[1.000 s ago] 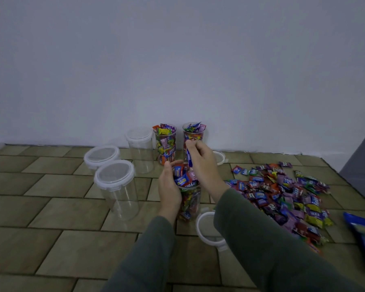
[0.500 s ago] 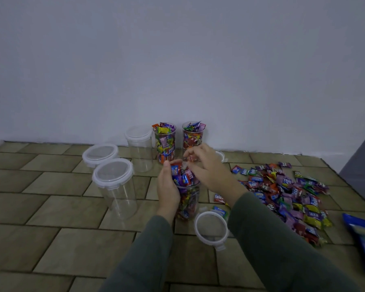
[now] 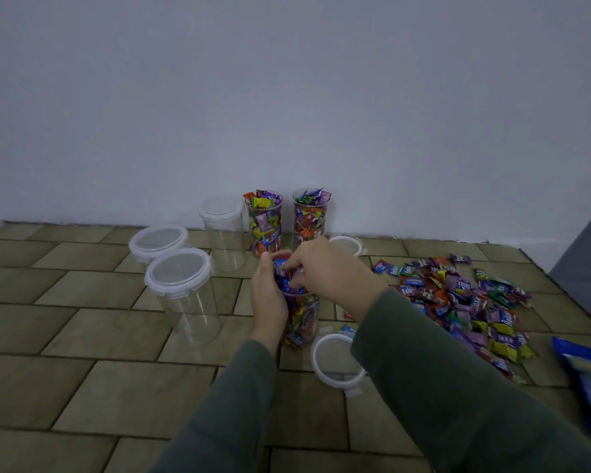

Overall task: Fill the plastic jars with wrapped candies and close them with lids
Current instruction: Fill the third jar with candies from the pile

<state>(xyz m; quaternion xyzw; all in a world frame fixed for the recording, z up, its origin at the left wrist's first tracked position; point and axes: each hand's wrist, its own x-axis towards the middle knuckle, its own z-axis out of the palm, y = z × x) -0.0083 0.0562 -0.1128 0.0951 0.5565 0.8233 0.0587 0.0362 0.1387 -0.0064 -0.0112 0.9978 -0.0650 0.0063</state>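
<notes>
Left hand: the left hand (image 3: 268, 298) reaches in from the lower middle, forearm in a grey-green sleeve (image 3: 232, 404), palm turned inward; its grip wraps the left side of the jar being filled (image 3: 302, 322), thumb up near the rim.
Right hand: the right hand (image 3: 331, 271) comes in from the lower right and arches over the jar's mouth, wrist raised, fingers (image 3: 296, 268) curled down onto the heaped candies (image 3: 285, 273); its grip touches the blue and red wrappers at the top, but I cannot tell whether it pinches one or only presses on them.
Jar being filled: upright on the tiled floor (image 3: 82, 336), packed with wrappers that rise above the rim, no lid on it.
Loose lids: one white lid (image 3: 336, 361) lies flat just beside that jar's base on the near right; another lid (image 3: 347, 244) lies behind the right hand.
Filled jars: two full open jars (image 3: 265, 221) (image 3: 310, 216) stand side by side by the wall.
Empty jars: three clear lidded jars (image 3: 181, 288) (image 3: 157, 240) (image 3: 223, 230) stand to the left.
Candy pile: a spread of wrapped candies (image 3: 458, 302) lies on the floor to the right, with a blue bag (image 3: 587, 380) at the right edge.
</notes>
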